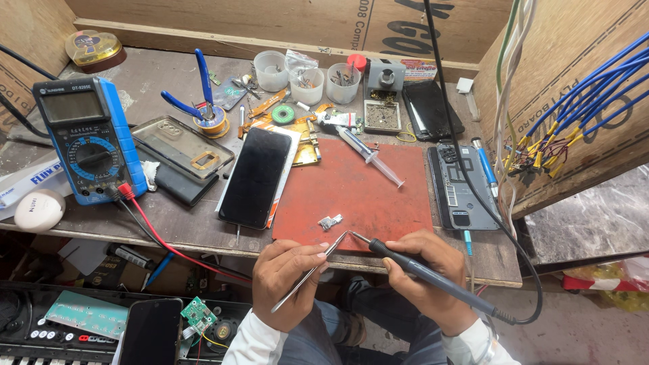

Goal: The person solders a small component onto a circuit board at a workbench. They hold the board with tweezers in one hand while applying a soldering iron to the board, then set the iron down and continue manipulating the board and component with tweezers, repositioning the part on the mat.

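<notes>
**Q:** Both hands sit closest to the lens. What does each grip?

**A:** Left hand (287, 274): fingers pinched together on slim steel tweezers (312, 270), held like a pen, tips angled up toward the mat edge. Right hand (426, 270): fingers wrapped and clamped round the dark grey handle of a soldering iron (419, 270), whose bright tip meets the tweezer points just off the near edge of the mat. The pen-like holds likely serve fine control.

**Q:** And the workpiece?

**A:** Small silver metal component (330, 221), lying free on the red rectangular silicone mat (378, 196), just beyond the two tool tips and touching neither. The mat presumably shields the bench from heat.

**Q:** What surrounds it?

**A:** Clear plastic syringe (370, 157) lying slantwise on the mat's far side; black smartphone (255, 177), screen up, just left of the mat; opened phone chassis (458, 186) to the right. Farther left, a blue digital multimeter (86, 138) with a red lead. At the back, three translucent plastic cups (307, 80) for small parts and blue-handled pliers (193, 94). The iron's black cable (460, 135) runs up across the worn wooden bench (155, 74), and a bundle of blue wires (595, 88) hangs at the right.
</notes>
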`<state>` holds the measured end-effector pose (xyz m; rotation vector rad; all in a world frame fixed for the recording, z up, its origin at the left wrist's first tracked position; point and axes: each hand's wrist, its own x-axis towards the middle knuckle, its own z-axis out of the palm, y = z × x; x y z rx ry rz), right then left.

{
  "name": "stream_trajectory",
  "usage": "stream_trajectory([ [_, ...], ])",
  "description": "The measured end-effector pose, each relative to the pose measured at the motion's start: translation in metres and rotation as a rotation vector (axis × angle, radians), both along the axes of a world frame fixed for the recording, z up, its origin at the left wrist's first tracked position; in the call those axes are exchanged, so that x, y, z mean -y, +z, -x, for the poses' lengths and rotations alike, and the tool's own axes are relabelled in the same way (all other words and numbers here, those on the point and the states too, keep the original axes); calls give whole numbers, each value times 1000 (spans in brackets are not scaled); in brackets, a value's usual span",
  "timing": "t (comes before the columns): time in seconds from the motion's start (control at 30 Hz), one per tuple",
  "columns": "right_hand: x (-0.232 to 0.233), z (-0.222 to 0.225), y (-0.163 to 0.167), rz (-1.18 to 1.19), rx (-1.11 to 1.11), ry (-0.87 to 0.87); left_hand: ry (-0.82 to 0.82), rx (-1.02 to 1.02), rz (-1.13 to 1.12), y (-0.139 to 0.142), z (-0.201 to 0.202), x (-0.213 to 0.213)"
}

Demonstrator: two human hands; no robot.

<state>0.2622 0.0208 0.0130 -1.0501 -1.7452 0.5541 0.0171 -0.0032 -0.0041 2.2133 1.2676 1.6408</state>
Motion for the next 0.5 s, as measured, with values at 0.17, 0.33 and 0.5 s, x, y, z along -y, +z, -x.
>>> stream_trajectory([
  [0.17,0,1,0,-29,16,10,3,1,0,0,1,1],
  [0.33,-1,1,0,-40,19,19,6,-2,5,-1,1,1],
  [0.5,-2,1,0,-41,12,23,26,-5,8,-2,0,2],
])
